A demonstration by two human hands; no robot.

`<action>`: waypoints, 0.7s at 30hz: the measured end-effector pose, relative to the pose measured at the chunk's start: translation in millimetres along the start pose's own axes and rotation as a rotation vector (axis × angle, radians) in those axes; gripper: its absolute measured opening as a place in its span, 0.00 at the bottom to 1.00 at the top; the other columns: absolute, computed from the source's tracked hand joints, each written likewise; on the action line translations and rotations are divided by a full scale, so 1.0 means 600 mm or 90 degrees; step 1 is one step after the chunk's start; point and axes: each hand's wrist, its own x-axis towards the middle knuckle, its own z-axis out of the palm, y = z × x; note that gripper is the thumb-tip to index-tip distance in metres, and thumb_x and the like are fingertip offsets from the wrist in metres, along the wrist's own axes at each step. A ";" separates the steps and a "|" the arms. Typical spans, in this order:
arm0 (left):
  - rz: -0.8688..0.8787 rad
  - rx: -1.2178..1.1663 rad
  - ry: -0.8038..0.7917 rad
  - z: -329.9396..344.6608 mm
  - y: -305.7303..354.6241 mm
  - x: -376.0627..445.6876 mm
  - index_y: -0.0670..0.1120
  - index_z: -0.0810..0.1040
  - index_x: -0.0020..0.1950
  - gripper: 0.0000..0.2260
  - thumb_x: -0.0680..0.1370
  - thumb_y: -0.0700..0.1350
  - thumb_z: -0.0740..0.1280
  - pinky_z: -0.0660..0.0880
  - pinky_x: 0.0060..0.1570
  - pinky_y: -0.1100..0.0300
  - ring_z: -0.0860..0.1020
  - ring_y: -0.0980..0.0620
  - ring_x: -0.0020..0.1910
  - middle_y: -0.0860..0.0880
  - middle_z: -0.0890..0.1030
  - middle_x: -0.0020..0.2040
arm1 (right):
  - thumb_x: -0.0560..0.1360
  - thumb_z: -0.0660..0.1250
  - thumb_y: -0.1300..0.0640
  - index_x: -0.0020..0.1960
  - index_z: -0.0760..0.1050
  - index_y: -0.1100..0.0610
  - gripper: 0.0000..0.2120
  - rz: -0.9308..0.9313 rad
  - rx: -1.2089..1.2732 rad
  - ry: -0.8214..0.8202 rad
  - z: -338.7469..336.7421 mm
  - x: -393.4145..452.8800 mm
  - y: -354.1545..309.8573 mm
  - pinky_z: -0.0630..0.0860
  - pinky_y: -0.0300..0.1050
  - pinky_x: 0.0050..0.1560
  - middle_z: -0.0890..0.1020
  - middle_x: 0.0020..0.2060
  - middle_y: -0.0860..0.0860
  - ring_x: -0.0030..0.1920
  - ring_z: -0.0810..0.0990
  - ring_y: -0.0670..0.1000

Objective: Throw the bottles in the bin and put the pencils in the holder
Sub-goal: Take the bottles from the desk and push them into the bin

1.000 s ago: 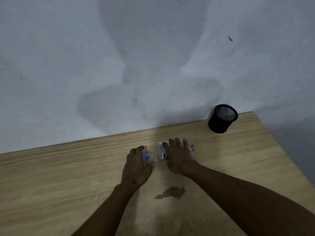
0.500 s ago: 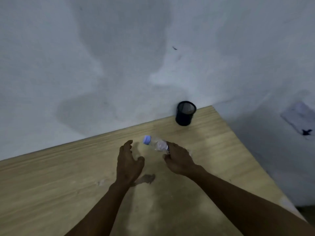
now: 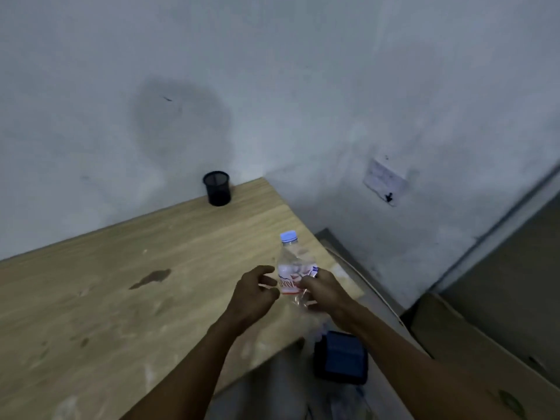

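**Bottle in my right hand at the table's corner**

Much here is dim and soft. The lower part of the clear plastic bottle with the pale blue cap point(image 3: 290, 262) is hidden behind my right hand point(image 3: 325, 291), and I cannot make out its base. Below the table edge a dark blue boxy thing point(image 3: 341, 357) sits on the floor, its lower side lost in shadow; I cannot tell what it is. A brown cardboard box point(image 3: 472, 344) is cut off at the right edge.

My right hand is wrapped round the bottle's labelled middle, fingers pressed on the crumpled plastic, holding it roughly upright, cap up, above the near right corner of the light wooden table point(image 3: 121, 283). My left hand point(image 3: 253, 295) is just beside the bottle, fingers loosely curled and parted, holding nothing; whether a fingertip touches the label I cannot tell.

The black mesh pencil holder point(image 3: 217, 188) stands upright at the table's far edge against the wall, well apart from both hands.
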 end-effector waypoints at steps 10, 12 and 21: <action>-0.019 -0.030 -0.125 0.287 0.045 -0.181 0.38 0.80 0.51 0.08 0.74 0.30 0.67 0.71 0.30 0.71 0.77 0.63 0.28 0.50 0.80 0.35 | 0.76 0.57 0.68 0.50 0.72 0.65 0.07 0.158 0.397 0.055 -0.220 -0.191 0.235 0.69 0.34 0.20 0.77 0.36 0.60 0.24 0.71 0.47; -0.039 -0.021 -0.148 0.321 0.037 -0.200 0.34 0.80 0.51 0.06 0.75 0.32 0.67 0.69 0.26 0.74 0.76 0.65 0.24 0.51 0.78 0.32 | 0.75 0.57 0.68 0.49 0.73 0.64 0.07 0.171 0.415 0.066 -0.236 -0.208 0.272 0.66 0.35 0.22 0.75 0.35 0.58 0.24 0.69 0.47; -0.132 0.016 -0.194 0.413 -0.069 -0.181 0.41 0.78 0.54 0.08 0.77 0.40 0.68 0.73 0.30 0.72 0.80 0.60 0.34 0.49 0.81 0.42 | 0.76 0.61 0.63 0.47 0.77 0.60 0.06 0.267 0.324 0.083 -0.247 -0.190 0.408 0.71 0.43 0.29 0.77 0.27 0.53 0.26 0.73 0.49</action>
